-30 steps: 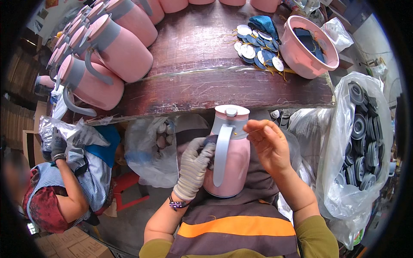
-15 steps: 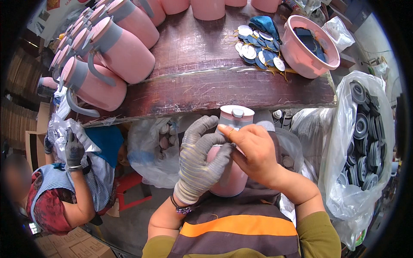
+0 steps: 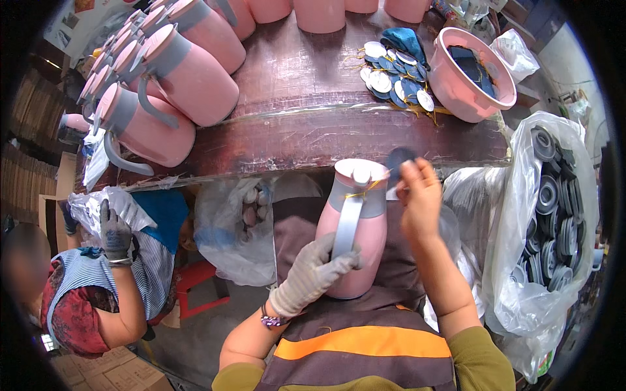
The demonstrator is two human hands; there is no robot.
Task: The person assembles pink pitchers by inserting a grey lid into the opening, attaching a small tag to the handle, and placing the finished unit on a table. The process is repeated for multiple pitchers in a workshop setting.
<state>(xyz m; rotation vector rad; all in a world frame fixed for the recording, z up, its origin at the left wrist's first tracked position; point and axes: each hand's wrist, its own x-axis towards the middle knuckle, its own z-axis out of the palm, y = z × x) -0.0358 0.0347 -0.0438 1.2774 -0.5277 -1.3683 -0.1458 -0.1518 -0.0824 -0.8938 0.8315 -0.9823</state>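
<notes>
On my lap stands a pink vacuum jug [image 3: 373,234] with a grey collar and a pale lid. My gloved left hand [image 3: 312,274] is wrapped round the lower part of its grey handle [image 3: 347,225], which faces me. A thin yellow string [image 3: 365,191] loops round the handle's top below the lid. Just right of the lid, my bare right hand [image 3: 420,199] pinches a dark round hang tag [image 3: 399,161], somewhat blurred. Whether the string is joined to this tag is hard to make out.
More pink jugs [image 3: 195,85] stand on the table's left side. Hang tags [image 3: 394,75] lie piled beside a pink basin [image 3: 443,85] at right. A clear bag of grey lids [image 3: 548,195] stands at far right. A gloved co-worker [image 3: 117,241] sits at left.
My right hand has moved from the jug's collar to the right, now with the dark tag. My left hand has dropped to the handle, and the jug has turned so its handle faces me.
</notes>
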